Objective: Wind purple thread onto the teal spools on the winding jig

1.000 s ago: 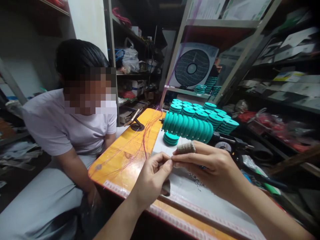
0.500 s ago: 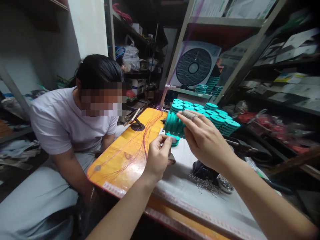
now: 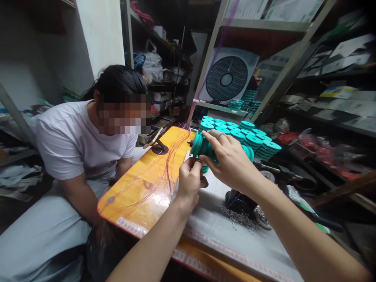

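A row of green spools (image 3: 197,145) sits side by side on a horizontal shaft above the table. Over the top of this row lies my right hand (image 3: 235,160), its fingers curved around the spools and its thumb lower down near my left hand. A grey wrap circles one of its fingers. My left hand (image 3: 189,180) is closed in a pinch just below the left end of the row; whatever lies between its fingertips is too small to make out. Fine purple threads (image 3: 168,172) trail across the orange tabletop left of it.
Stacks of green spools (image 3: 249,133) stand behind my right hand. Small metal pieces (image 3: 241,220) lie scattered by a dark bag (image 3: 238,200). A person (image 3: 88,145) sits at the left. A box fan (image 3: 226,80) and a phone stand (image 3: 159,148) are farther back.
My right hand has slid slightly left along the spools, its thumb now lower. My left hand has moved slightly right, its fingertips now closer to my right thumb.
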`<state>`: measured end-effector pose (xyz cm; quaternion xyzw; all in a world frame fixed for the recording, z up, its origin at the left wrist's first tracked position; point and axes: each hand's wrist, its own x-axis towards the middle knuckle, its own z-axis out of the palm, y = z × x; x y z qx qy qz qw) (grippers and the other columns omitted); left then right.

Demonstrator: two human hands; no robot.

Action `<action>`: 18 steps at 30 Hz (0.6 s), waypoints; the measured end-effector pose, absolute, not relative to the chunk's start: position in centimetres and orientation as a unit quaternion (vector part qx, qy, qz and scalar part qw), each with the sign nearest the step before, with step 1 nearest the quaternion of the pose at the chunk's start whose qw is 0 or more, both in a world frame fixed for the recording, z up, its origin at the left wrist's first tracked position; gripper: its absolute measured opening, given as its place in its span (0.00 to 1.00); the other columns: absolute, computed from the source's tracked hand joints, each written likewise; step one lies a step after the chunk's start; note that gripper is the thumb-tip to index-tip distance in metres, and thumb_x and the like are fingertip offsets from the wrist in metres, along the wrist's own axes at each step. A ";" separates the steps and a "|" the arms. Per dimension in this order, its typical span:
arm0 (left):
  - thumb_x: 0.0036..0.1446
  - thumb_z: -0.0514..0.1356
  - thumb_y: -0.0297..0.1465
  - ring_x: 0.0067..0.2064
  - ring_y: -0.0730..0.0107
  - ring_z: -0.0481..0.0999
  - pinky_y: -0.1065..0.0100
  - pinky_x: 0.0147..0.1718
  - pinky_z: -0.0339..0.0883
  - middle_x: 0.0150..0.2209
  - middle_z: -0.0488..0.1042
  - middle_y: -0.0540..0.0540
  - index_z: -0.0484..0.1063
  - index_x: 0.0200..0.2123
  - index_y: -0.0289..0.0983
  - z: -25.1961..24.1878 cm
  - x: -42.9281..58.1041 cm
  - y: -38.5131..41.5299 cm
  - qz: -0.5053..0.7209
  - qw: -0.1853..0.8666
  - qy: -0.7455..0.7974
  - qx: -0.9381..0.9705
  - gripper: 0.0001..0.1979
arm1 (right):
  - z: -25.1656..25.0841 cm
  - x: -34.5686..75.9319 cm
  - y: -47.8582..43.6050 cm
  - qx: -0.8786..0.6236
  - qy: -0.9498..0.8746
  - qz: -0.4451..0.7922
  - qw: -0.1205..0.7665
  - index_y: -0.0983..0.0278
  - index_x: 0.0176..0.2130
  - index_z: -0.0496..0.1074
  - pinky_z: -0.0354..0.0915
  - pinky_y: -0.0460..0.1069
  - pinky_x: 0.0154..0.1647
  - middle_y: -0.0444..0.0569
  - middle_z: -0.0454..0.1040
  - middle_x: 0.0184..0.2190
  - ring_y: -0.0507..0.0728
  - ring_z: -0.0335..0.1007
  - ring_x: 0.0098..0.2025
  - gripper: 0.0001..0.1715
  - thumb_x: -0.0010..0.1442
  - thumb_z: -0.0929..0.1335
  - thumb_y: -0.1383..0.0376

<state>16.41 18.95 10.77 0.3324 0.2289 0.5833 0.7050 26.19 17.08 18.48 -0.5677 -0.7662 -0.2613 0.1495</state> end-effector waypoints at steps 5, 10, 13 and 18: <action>0.52 0.58 0.30 0.16 0.85 0.47 0.80 0.13 0.43 0.18 0.49 0.60 0.60 0.27 0.37 10.9 16.4 18.9 0.574 0.719 0.220 0.324 0.07 | 18.5 25.9 17.6 -0.575 -0.761 -0.273 0.124 0.71 0.64 0.55 0.62 0.64 0.51 0.66 0.65 0.55 0.71 0.61 0.54 0.35 0.63 0.62 0.58; 0.54 0.59 0.32 0.18 0.83 0.46 0.79 0.14 0.46 0.19 0.48 0.60 0.61 0.28 0.37 10.6 16.3 18.9 0.570 0.722 0.201 0.336 0.08 | 18.5 25.9 18.0 -0.577 -0.756 -0.281 0.132 0.72 0.62 0.57 0.63 0.64 0.47 0.67 0.67 0.53 0.72 0.63 0.52 0.33 0.61 0.63 0.61; 0.58 0.57 0.37 0.21 0.81 0.54 0.76 0.20 0.58 0.21 0.53 0.57 0.64 0.28 0.36 9.7 15.5 18.3 0.562 0.714 0.183 0.376 0.11 | 18.5 26.3 17.9 -0.552 -0.772 -0.273 0.157 0.71 0.62 0.56 0.62 0.64 0.51 0.66 0.67 0.54 0.70 0.62 0.54 0.33 0.62 0.64 0.61; 0.63 0.53 0.38 0.37 0.72 0.68 0.68 0.42 0.64 0.34 0.67 0.47 0.72 0.36 0.35 8.6 12.7 15.6 0.583 0.598 0.232 0.498 0.13 | 17.8 25.5 14.9 -0.489 -0.794 -0.215 0.290 0.65 0.54 0.65 0.60 0.62 0.55 0.58 0.70 0.50 0.65 0.61 0.56 0.19 0.62 0.64 0.65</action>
